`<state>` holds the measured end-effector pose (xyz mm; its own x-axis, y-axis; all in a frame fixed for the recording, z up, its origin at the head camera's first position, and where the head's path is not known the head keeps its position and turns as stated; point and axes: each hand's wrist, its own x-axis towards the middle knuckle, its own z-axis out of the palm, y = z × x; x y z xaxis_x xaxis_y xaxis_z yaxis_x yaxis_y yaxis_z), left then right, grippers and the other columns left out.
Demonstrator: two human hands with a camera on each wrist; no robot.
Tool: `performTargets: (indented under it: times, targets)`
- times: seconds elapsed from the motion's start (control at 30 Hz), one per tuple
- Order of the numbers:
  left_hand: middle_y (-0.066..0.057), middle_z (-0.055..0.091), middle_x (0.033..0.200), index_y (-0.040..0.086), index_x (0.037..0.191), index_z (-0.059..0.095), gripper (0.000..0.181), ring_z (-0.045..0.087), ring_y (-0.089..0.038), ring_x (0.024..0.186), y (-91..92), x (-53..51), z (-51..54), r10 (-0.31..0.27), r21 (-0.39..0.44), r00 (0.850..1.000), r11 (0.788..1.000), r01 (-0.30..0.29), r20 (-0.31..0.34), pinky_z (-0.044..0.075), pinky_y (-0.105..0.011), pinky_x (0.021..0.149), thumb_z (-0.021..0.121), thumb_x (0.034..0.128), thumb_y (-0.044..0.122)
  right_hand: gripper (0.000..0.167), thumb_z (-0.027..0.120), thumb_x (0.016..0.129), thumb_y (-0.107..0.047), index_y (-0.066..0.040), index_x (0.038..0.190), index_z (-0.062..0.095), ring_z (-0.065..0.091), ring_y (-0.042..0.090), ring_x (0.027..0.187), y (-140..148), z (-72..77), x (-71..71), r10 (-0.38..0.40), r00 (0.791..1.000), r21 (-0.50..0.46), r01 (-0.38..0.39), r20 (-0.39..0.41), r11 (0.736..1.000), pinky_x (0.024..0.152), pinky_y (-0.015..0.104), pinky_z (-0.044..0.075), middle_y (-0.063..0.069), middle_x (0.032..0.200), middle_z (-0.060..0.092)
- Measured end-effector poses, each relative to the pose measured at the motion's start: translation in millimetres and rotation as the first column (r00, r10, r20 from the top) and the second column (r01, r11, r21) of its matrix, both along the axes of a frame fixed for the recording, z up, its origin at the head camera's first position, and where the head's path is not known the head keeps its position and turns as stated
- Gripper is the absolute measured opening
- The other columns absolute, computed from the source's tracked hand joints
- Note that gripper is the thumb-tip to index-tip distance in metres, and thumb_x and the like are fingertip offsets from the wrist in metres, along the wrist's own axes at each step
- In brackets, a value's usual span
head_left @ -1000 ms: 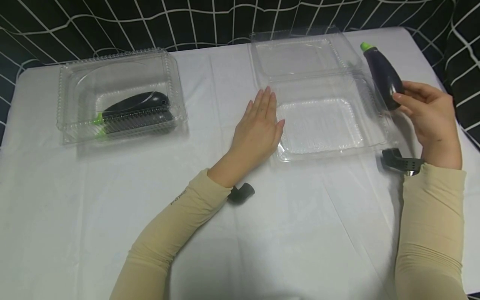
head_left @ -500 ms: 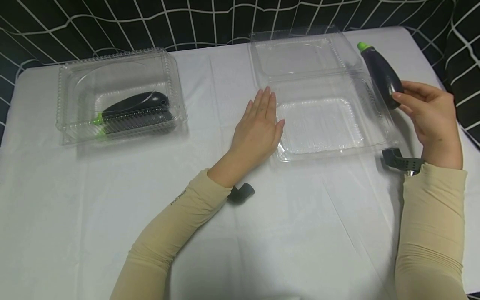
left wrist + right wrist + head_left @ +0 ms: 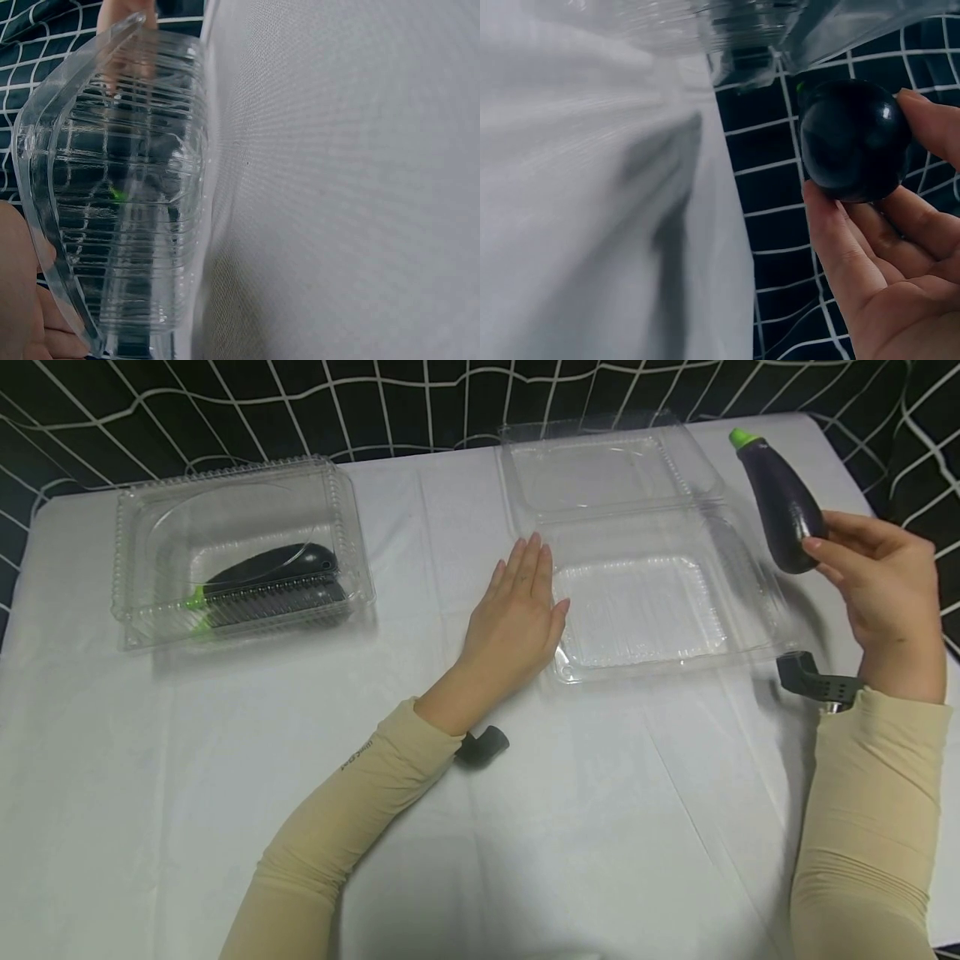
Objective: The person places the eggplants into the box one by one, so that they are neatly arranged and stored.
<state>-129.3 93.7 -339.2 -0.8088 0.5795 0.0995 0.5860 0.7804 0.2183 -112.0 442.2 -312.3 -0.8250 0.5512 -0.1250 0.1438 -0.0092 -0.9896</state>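
My right hand (image 3: 888, 585) pinches a dark purple eggplant (image 3: 783, 510) by its rounded end, above the table's right side. Its green stem end points up and away. In the right wrist view the eggplant (image 3: 855, 142) sits between thumb and fingers. With fingers straight and together, my left hand (image 3: 513, 622) rests against the left side of a clear plastic clamshell box (image 3: 637, 670), whose lid (image 3: 600, 472) lies folded back. Through the ribbed wall of the box (image 3: 127, 262) in the left wrist view, a green tip shows.
Another clear box (image 3: 345, 527) stands at the back left. Inside it lies a dark eggplant (image 3: 262, 568) with a green end; a second dark shape below may be another or a reflection. A black cloth with white grid lines (image 3: 420, 402) hangs behind the white table (image 3: 600, 827).
My right hand has moved a little to the right and up with the eggplant, farther from the open box. The left hand and both boxes have stayed put.
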Motion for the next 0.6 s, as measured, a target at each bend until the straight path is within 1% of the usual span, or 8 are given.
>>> performTargets:
  times: [0.23,0.37,0.43,0.5,0.53,0.6]
  targets:
    - [-0.020,0.015,0.154,-0.008,0.146,0.022,0.060,0.009,-0.028,0.143,-0.1,0.1,0.1,0.002,0.001,1.000,1.000,-0.002,-0.001,0.009,-0.036,0.115,0.028,0.1024,0.033,0.043,0.079,0.074,-0.002,-0.009,0.115,0.069,0.056,0.011,0.102,-5,7.8,1.5,-0.010,1.000,0.040,0.010,0.002,0.999,0.109,0.035,0.020,-0.002,0.099,0.064]
    - [-0.021,0.015,0.154,-0.008,0.145,0.022,0.060,0.009,-0.028,0.143,-0.1,0.2,0.3,-0.001,0.005,1.000,1.000,0.001,0.002,0.009,-0.036,0.115,0.029,0.1023,0.033,0.041,0.076,0.076,-0.001,-0.009,0.115,0.068,0.057,0.009,0.097,-9,11.8,3.7,0.013,1.000,0.069,-0.012,-0.013,0.998,0.108,0.032,0.024,-0.003,0.097,0.064]
    - [-0.021,0.015,0.154,-0.008,0.145,0.022,0.060,0.009,-0.028,0.143,0.0,0.2,0.2,-0.002,0.005,1.000,1.000,0.002,0.004,0.009,-0.036,0.115,0.029,0.1023,0.033,0.039,0.075,0.077,0.001,-0.008,0.114,0.069,0.058,0.009,0.094,-10,12.6,4.7,0.031,0.999,0.075,-0.029,-0.036,0.997,0.102,0.023,0.035,-0.002,0.095,0.065]
    - [-0.021,0.015,0.154,-0.008,0.145,0.022,0.060,0.009,-0.028,0.143,0.0,0.1,0.3,-0.003,0.007,1.000,1.000,0.003,0.006,0.009,-0.036,0.115,0.029,0.1023,0.033,0.036,0.072,0.078,0.005,-0.006,0.112,0.069,0.059,0.009,0.091,-9,12.9,5.4,0.048,0.996,0.063,-0.043,-0.074,0.997,0.090,0.018,0.045,-0.001,0.093,0.065]
    - [-0.021,0.015,0.154,-0.008,0.145,0.022,0.060,0.009,-0.028,0.143,0.0,0.1,0.2,-0.003,0.007,1.000,1.000,0.003,0.006,0.009,-0.036,0.115,0.029,0.1023,0.033,0.035,0.071,0.078,0.007,-0.005,0.111,0.070,0.060,0.009,0.089,-9,13.0,5.7,0.054,0.994,0.049,-0.049,-0.095,0.998,0.083,0.015,0.048,-0.001,0.092,0.066]
    - [-0.021,0.015,0.154,-0.008,0.145,0.022,0.060,0.009,-0.028,0.143,0.0,-0.1,0.0,-0.003,0.008,1.000,1.000,0.002,0.006,0.009,-0.036,0.115,0.029,0.1023,0.033,0.034,0.069,0.078,0.012,-0.004,0.108,0.071,0.060,0.010,0.086,-8,13.0,6.1,0.065,0.988,0.019,-0.063,-0.137,0.998,0.071,0.010,0.049,0.001,0.090,0.066]
